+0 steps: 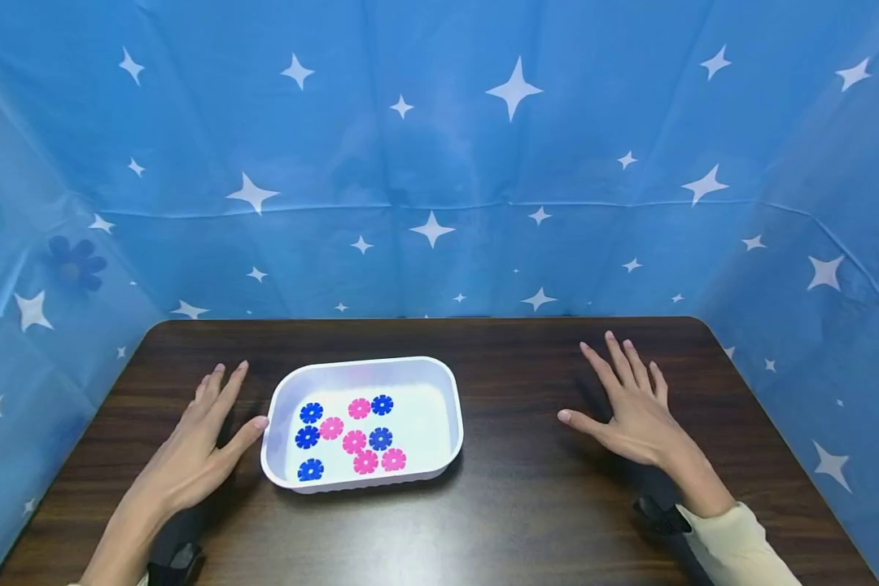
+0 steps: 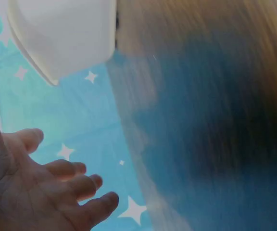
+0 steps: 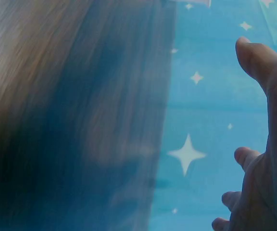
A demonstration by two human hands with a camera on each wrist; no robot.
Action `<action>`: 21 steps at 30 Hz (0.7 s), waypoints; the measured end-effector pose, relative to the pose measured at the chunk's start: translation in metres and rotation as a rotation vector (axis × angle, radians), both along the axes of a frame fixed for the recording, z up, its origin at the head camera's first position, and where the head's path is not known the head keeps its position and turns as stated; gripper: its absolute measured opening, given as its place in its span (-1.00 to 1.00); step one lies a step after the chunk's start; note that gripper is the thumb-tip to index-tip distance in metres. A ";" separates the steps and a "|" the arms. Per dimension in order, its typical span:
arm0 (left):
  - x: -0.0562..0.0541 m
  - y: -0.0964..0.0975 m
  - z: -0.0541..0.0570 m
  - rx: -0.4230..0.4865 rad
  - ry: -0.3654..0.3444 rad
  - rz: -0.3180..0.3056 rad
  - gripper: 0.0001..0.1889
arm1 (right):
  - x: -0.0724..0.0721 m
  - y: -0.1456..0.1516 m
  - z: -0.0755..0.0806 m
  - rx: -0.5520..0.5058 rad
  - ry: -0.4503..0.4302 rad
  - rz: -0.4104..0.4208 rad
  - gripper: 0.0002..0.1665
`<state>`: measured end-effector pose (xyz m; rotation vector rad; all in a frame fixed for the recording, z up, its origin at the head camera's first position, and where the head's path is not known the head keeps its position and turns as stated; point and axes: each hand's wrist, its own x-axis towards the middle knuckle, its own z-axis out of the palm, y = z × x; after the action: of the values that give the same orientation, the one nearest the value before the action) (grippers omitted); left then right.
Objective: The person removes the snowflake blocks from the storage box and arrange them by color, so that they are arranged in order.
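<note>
A white plastic tray [image 1: 428,472] sits left of centre on the dark wooden table. Inside it lie several flat notched discs shaped like flowers, some blue [image 1: 311,470] and some pink [image 1: 393,460]. The left hand [image 1: 198,456] is spread just beside the tray's left side, its thumb tip right at the rim and nothing in its grasp. Well to the right of the tray, the right hand [image 1: 630,415] hovers with fingers apart, holding nothing. The left wrist view has the tray's outer wall [image 2: 71,38] above the extended left fingers [image 2: 88,185].
The brown table [image 1: 513,521] has rounded far corners. Behind it and along both sides hangs a blue cloth [image 1: 439,155] printed with white stars. Dark bands [image 1: 659,514] are worn at the wrists.
</note>
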<state>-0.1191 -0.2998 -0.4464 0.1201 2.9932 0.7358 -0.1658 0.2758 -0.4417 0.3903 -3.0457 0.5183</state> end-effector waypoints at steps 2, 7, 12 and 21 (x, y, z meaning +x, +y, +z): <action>0.001 0.003 0.001 0.015 -0.021 0.011 -0.09 | 0.001 -0.007 0.003 -0.019 -0.005 0.024 0.24; 0.007 0.014 0.005 0.080 -0.021 -0.001 -0.02 | 0.004 -0.025 0.011 -0.050 -0.010 0.085 0.25; 0.015 0.028 0.008 0.098 0.004 -0.041 0.09 | 0.006 -0.043 0.018 -0.058 -0.003 0.133 0.26; 0.021 0.046 0.002 0.025 0.022 -0.065 0.35 | 0.008 -0.075 0.026 -0.114 -0.003 0.221 0.28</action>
<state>-0.0977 -0.2536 -0.4449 0.2270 2.9850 0.7697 -0.1580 0.2008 -0.4152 0.7259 -2.9738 0.6976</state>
